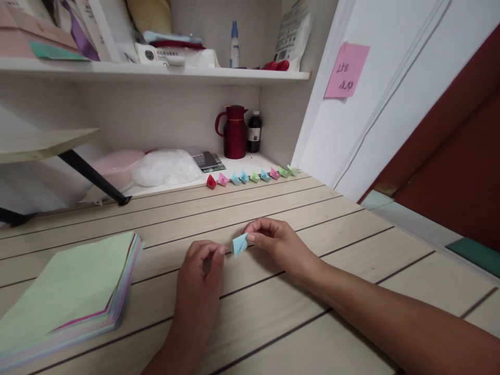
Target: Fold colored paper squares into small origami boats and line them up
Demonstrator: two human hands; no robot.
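Note:
A small folded light-blue paper piece point(239, 243) sits just above the wooden table point(351, 250), pinched at its right side by the fingertips of my right hand point(275, 240). My left hand point(203, 265) is curled beside it, its fingertips at the paper's left edge; whether they touch it is unclear. A thick stack of coloured square paper point(74, 291), pale green on top, lies at the left near the table's front. A row of several small folded paper pieces point(250, 177), red, pink, blue and green, lines the table's far edge.
A dark red jug point(233, 131) and a dark bottle point(254, 132) stand in the back alcove beside a white plastic bag point(166, 166). A shelf point(156, 73) above holds packets and a spray bottle. A pink note point(347, 70) sticks on the white panel at right.

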